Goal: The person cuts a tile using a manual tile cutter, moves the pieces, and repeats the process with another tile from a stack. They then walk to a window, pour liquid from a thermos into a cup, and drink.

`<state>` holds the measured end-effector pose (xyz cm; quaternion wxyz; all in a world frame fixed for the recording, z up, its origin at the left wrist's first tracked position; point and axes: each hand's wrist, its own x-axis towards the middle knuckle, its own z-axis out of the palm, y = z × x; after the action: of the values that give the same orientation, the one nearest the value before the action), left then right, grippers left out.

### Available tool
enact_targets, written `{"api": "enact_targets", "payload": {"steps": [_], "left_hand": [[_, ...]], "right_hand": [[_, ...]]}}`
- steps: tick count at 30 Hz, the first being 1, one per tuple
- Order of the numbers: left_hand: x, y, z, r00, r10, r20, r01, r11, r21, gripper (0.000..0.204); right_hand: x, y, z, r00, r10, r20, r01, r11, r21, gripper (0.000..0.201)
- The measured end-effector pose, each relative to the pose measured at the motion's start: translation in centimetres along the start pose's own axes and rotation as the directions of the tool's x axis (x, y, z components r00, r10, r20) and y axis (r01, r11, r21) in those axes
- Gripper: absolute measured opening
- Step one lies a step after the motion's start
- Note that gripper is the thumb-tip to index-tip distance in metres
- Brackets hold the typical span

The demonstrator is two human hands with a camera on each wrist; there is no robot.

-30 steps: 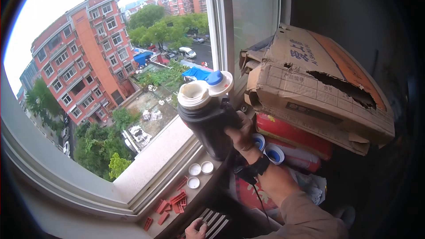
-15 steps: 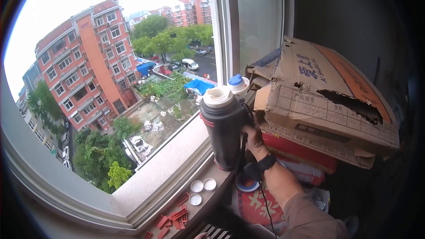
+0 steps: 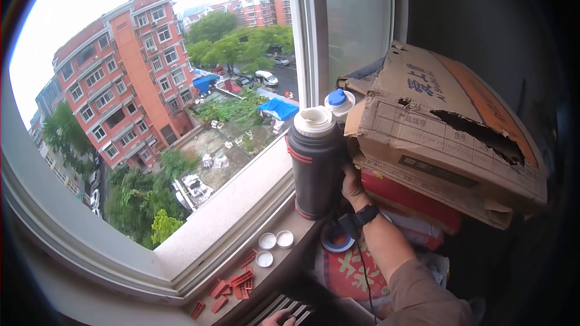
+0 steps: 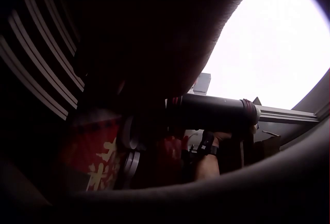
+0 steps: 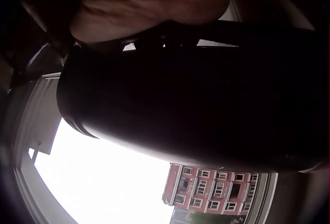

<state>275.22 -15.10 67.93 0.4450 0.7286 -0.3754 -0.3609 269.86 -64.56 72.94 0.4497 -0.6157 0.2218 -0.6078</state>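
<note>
A black thermos flask (image 3: 314, 169) with a white open mouth stands upright on the inner window sill (image 3: 284, 223), close against the cardboard box. Its white lid with a blue cap (image 3: 340, 101) is flipped back. My right hand (image 3: 351, 186) grips the flask's handle from behind, and a black wrist strap (image 3: 362, 216) shows below it. In the right wrist view the dark flask body (image 5: 196, 105) fills the frame under my palm (image 5: 154, 2). Only the fingertips of my left hand (image 3: 279, 317) show at the bottom edge, by white ribs (image 3: 272, 313). The left wrist view shows the flask (image 4: 211, 113) from afar.
A torn cardboard box (image 3: 447, 127) lies on red sacks (image 3: 399, 190) at the right. Three white caps (image 3: 270, 246) and several small red pieces (image 3: 232, 282) lie on the sill. A blue-and-white ring (image 3: 335, 240) sits below the flask. The open window looks far down on buildings.
The flask was raised and tilted toward the window; my right hand has brought it upright and set it down on the sill beside the box.
</note>
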Motion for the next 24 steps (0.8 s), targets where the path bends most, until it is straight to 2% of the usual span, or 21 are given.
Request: {"api": "enact_targets", "payload": {"steps": [1, 3, 6, 9, 11, 13, 14, 15, 17, 18, 20, 23, 24], "left_hand": [[-0.1, 0.3, -0.1, 1.0, 0.007, 0.007, -0.007, 1.0, -0.008, 0.031], [-0.4, 1.2, -0.2, 1.0, 0.021, 0.019, -0.021, 1.0, -0.018, 0.031], [-0.9, -0.1, 0.9, 1.0, 0.025, -0.012, -0.025, 1.0, 0.019, 0.033], [-1.2, 0.5, 0.9, 1.0, -0.013, 0.022, 0.012, 1.0, 0.022, 0.034], [-1.6, 1.7, 0.8, 0.997, -0.034, 0.069, 0.035, 0.999, -0.016, 0.035], [-1.4, 5.4, 1.1, 0.99, -0.069, 0.121, 0.081, 0.992, -0.095, 0.036], [-1.4, 8.1, 1.0, 0.984, -0.031, 0.175, 0.044, 0.997, -0.069, 0.036], [-1.4, 7.9, 1.5, 0.982, 0.03, 0.187, -0.022, 0.999, -0.043, 0.035], [-0.8, 6.1, 3.0, 0.964, 0.144, 0.224, -0.149, 0.989, 0.004, 0.034], [-0.2, 4.6, 3.9, 0.931, 0.168, 0.323, -0.143, 0.985, -0.101, 0.032], [-0.1, 4.6, 5.1, 0.922, 0.073, 0.38, -0.103, 0.993, 0.059, 0.036], [-0.6, 6.3, 7.4, 0.865, -0.004, 0.501, -0.107, 0.975, 0.194, 0.044], [-1.3, 6.7, 8.5, 0.846, -0.007, 0.532, -0.069, 0.99, 0.123, 0.043]], "right_hand": [[-0.4, 0.0, -0.3, 0.998, -0.055, 0.029, 0.058, 0.987, -0.15, 0.032], [-1.2, 0.2, -0.8, 0.983, -0.164, 0.086, 0.185, 0.882, -0.433, 0.029], [-1.8, -1.5, -0.7, 0.956, -0.223, 0.189, 0.291, 0.776, -0.56, 0.03], [-2.8, -4.7, 0.2, 0.947, -0.275, 0.169, 0.317, 0.693, -0.648, 0.029], [-4.3, -4.1, -0.5, 0.984, -0.164, 0.063, 0.172, 0.824, -0.54, 0.034], [-6.1, -6.3, -1.5, 0.99, -0.141, -0.011, 0.125, 0.906, -0.405, 0.037], [-7.5, -8.6, -2.3, 0.997, -0.063, -0.047, 0.039, 0.918, -0.395, 0.04], [-9.1, -10.1, -3.3, 0.998, 0.058, -0.016, -0.059, 0.928, -0.367, 0.039], [-12.5, -12.7, -6.4, 0.952, 0.3, 0.052, -0.269, 0.908, -0.321, 0.037], [-14.3, -14.4, -8.0, 0.942, 0.321, 0.103, -0.28, 0.915, -0.29, 0.036], [-17.6, -19.3, -11.1, 0.905, 0.387, 0.175, -0.328, 0.899, -0.29, 0.029], [-23.2, -25.5, -16.3, 0.854, 0.507, 0.116, -0.475, 0.852, -0.22, 0.025], [-25.2, -27.6, -18.2, 0.851, 0.522, 0.06, -0.487, 0.827, -0.281, 0.023]]}}
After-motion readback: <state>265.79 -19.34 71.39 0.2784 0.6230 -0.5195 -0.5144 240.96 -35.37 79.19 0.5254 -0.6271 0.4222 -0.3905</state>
